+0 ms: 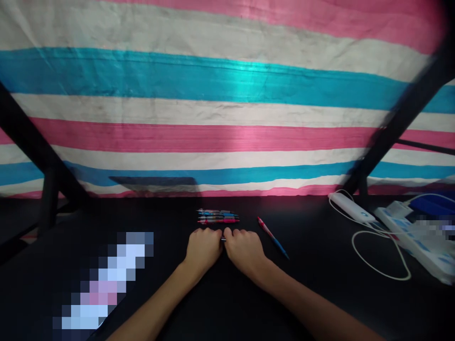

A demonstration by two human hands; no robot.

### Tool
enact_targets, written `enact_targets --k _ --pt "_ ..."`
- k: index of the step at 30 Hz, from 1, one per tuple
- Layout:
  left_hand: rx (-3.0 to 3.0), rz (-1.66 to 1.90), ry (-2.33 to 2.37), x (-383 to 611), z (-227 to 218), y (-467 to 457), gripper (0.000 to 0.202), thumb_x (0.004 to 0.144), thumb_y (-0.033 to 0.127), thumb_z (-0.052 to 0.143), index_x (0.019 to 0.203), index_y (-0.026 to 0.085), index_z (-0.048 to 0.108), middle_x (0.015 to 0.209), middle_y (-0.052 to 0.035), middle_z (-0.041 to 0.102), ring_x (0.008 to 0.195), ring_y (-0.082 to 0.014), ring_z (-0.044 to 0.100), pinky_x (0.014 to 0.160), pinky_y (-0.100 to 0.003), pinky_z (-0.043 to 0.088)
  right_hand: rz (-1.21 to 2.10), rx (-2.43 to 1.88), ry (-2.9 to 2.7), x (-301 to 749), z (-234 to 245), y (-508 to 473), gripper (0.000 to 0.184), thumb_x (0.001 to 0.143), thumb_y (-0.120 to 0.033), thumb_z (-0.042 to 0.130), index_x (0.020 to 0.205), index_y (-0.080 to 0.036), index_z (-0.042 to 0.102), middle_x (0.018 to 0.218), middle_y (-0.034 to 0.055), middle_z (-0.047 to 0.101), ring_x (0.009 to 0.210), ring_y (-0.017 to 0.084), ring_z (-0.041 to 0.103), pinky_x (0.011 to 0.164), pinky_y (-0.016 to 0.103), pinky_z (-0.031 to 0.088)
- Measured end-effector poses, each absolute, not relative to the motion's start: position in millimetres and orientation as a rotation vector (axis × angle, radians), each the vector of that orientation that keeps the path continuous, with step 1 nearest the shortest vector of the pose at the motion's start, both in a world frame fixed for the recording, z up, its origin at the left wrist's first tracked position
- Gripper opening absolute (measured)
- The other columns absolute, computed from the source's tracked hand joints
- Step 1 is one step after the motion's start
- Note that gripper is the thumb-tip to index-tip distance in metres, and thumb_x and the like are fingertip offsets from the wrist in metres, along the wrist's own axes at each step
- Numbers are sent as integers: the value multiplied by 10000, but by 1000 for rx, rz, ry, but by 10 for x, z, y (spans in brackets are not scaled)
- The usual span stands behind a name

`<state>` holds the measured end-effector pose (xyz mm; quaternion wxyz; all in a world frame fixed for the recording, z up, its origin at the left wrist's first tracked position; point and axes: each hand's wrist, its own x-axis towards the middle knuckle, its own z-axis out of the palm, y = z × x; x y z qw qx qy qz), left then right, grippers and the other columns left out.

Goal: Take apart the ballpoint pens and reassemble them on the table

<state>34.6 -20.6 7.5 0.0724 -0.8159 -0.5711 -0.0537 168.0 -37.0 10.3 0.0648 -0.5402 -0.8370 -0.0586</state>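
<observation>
Both my hands rest knuckles-up on the black table, fists side by side. My left hand [203,247] and my right hand [243,247] have their fingers curled, and a small pen-like thing [223,239] shows in the gap between them, held at both ends. Just beyond the hands lies a neat row of several pens [217,216] with pink and blue barrels. A single red and blue pen [273,237] lies slanted to the right of my right hand.
A striped pink, white and teal tarp [227,118] hangs behind the black table [305,284]. Black frame bars cross at left [35,147] and right [405,113]. At right lie a white power bank [351,207] with a looping cable [377,265] and a white power strip [415,237].
</observation>
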Motion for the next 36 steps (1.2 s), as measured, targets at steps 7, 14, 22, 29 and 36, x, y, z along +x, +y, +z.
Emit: enact_targets --k 7,14,22,29,36 --pt "-2642 -876 -1425 146 114 -198 109 860 257 508 910 176 562 821 -60 623 770 -211 591 722 -348 450 -69 -1490 -2368 2052 348 -295 208 911 -360 475 904 -187 591 836 49 660 749 179 594 627 267 322" --pt "-2883 -1259 -1276 61 79 -157 179 901 245 508 1067 210 565 955 -52 612 906 -180 563 828 -344 466 162 -1443 -2364 2255 298 -209 266 909 -396 486 800 -187 609 771 7 646 677 124 549 584 238 256" --pt "-2794 -1636 -1401 -18 119 -105 154 843 236 607 976 200 674 924 -59 672 862 -186 610 780 -343 497 615 -1364 -2181 2435 396 -190 424 928 -440 414 700 -151 625 622 0 571 578 113 498 567 238 309" --pt "-2643 -2142 -1972 -72 70 -48 230 702 318 739 869 164 698 816 -46 721 746 -193 673 676 -310 534 1291 -1156 -1658 2500 356 -130 280 828 -396 575 847 -124 639 650 -8 542 546 97 503 530 224 402" --pt "-2607 -1727 -1317 -61 143 -101 96 824 210 626 889 176 686 834 -56 675 784 -178 608 705 -315 502 1434 -1107 -1479 2453 300 -139 308 787 -424 623 696 -131 598 617 -14 540 510 82 490 503 220 399"
